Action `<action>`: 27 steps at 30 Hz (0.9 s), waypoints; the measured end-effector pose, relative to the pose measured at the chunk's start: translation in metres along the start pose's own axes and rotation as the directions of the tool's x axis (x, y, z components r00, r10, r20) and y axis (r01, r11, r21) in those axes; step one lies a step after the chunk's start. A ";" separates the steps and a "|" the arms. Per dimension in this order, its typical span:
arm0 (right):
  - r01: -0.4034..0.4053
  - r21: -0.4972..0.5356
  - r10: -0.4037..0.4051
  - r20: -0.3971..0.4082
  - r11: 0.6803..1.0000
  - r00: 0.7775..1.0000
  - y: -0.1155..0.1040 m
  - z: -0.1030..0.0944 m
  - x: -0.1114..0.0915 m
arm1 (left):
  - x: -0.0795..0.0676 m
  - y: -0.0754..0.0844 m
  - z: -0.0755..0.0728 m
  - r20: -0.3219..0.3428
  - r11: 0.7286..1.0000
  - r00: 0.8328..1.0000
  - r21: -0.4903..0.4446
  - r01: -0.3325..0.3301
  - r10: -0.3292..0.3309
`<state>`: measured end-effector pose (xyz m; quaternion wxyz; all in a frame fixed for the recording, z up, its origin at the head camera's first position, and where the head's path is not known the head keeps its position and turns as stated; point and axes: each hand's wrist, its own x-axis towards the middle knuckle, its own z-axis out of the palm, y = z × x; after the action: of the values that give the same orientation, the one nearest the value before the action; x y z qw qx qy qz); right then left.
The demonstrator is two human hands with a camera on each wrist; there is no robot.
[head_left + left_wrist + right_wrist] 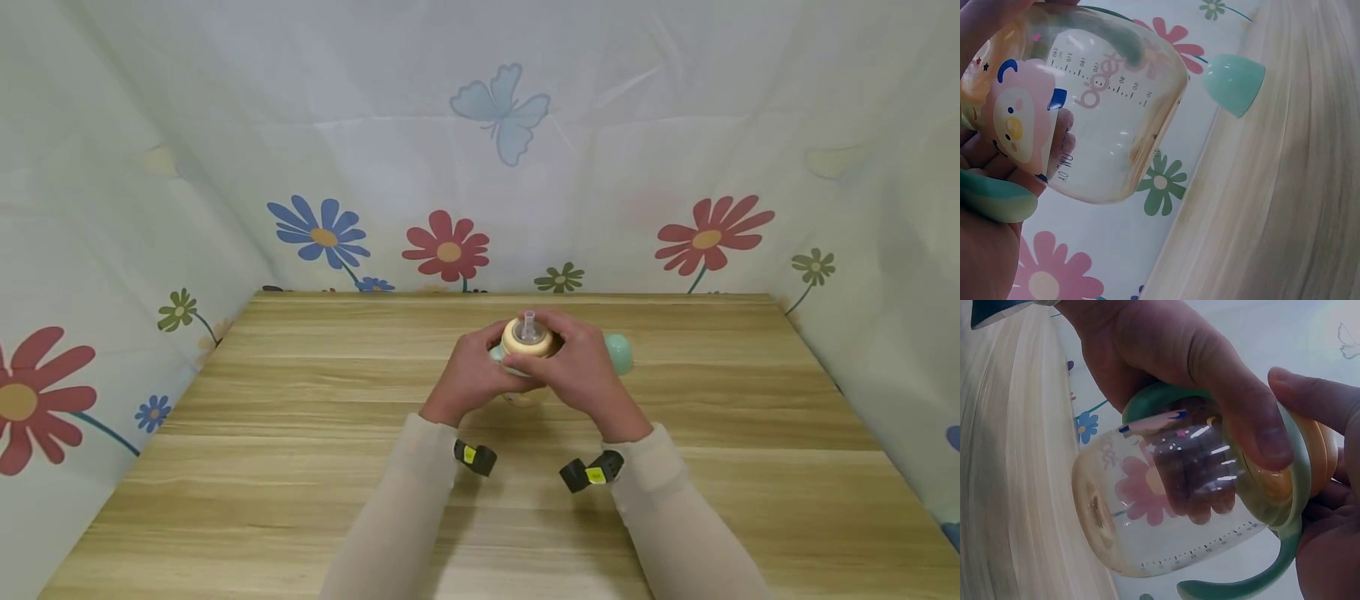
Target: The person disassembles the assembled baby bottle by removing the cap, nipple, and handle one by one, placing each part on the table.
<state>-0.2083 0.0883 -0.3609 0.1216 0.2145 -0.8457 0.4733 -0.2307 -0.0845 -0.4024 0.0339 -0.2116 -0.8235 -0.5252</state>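
Observation:
Both hands hold a clear baby bottle (1100, 125) with green side handles, a printed animal face and measuring marks. The left hand (477, 372) grips the body, its fingers wrapped behind the clear wall in the right wrist view. The right hand (583, 364) holds the pale yellow collar (513, 342) at the top, its thumb across the near side. A clear spout (529, 325) pokes up from the collar's middle. One green handle (1241, 589) curves out free in the right wrist view. Beyond the right hand, a mint-green domed cap (619, 354) stands on the table.
The wood-grain table (300, 467) stretches around the hands. A white curtain (360, 150) with printed flowers and a butterfly hangs behind it and at both sides. Each wrist wears a small black camera (476, 457) on a strap.

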 end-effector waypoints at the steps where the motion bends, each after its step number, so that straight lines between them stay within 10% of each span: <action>1: -0.002 0.004 0.002 0.006 1.000 1.000 0.000 0.000 0.000 | 0.000 0.000 0.000 0.001 1.000 1.000 0.002 -0.003 0.003; 13: 0.017 0.021 -0.017 0.013 1.000 1.000 0.004 -0.001 0.000 | 0.000 0.004 0.000 -0.025 0.999 0.999 0.003 -0.038 0.038; 27: 0.064 -0.120 -0.083 -0.155 0.991 0.984 0.002 0.014 0.001 | 0.000 0.007 0.005 -0.145 0.993 0.987 0.103 -0.057 0.072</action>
<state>-0.2096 0.0772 -0.3692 0.2185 0.1996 -0.8504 0.4350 -0.2270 -0.0783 -0.3990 0.1227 -0.1966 -0.8362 -0.4970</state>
